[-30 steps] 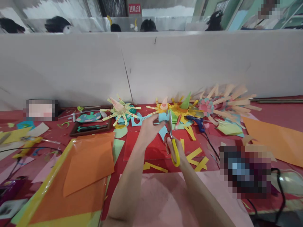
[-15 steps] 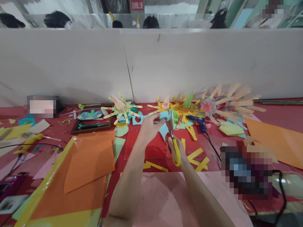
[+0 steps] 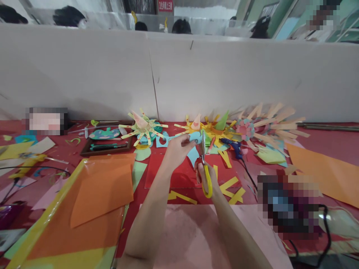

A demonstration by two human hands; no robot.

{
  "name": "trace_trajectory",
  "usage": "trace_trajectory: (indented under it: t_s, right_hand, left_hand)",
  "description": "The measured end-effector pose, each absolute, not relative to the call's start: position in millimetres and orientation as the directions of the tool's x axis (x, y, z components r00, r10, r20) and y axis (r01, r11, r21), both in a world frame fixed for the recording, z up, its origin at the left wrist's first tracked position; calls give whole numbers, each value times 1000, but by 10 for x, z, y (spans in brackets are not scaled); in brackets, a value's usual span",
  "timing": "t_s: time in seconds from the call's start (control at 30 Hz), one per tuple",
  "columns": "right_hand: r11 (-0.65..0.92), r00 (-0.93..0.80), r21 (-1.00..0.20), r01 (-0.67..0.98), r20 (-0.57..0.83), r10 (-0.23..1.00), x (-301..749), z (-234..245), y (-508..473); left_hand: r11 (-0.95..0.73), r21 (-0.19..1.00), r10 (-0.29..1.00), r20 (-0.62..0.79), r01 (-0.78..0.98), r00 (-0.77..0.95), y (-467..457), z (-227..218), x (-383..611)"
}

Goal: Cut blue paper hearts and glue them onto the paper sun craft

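Light blue paper (image 3: pixel 195 138) is pinched between the thumb and fingers of my left hand (image 3: pixel 178 149). My right hand (image 3: pixel 206 175) is closed around the yellow handles of a pair of scissors (image 3: pixel 207 183). The blades point away from me, up at the right edge of the blue paper; whether they are parted I cannot make out. Another light blue piece (image 3: pixel 193 155) shows just below my left fingers, over a red sheet (image 3: pixel 162 172). Yellow paper strips (image 3: pixel 230 184) lie to the right of my right hand.
Paper flowers with cone centres (image 3: pixel 141 125) stand along the white partition (image 3: pixel 112 71). A blue glue gun (image 3: pixel 234 146) with a cable lies to the right, a yellow glue gun (image 3: pixel 28 164) far left. Orange sheets (image 3: pixel 103 190) lie left, beside a tray of pens (image 3: pixel 106 149).
The view has tilted and shifted slightly. My hands keep the same hold on the blue paper and the scissors, with hardly any movement between them.
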State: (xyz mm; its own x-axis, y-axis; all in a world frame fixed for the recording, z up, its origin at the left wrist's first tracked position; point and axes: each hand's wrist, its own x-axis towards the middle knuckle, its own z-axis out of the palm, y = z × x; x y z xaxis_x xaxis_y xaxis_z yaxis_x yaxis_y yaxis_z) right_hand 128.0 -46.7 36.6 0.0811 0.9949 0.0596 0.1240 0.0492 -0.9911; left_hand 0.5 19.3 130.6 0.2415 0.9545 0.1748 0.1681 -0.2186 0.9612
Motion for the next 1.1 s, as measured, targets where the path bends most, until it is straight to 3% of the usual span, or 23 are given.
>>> trace_trajectory:
  t_s: [1.1]
  right_hand:
    - [39,63,-993,115,46,997,1276,337,-461]
  left_hand:
    - [-214,958,965,178,188,191,213,1333,-16]
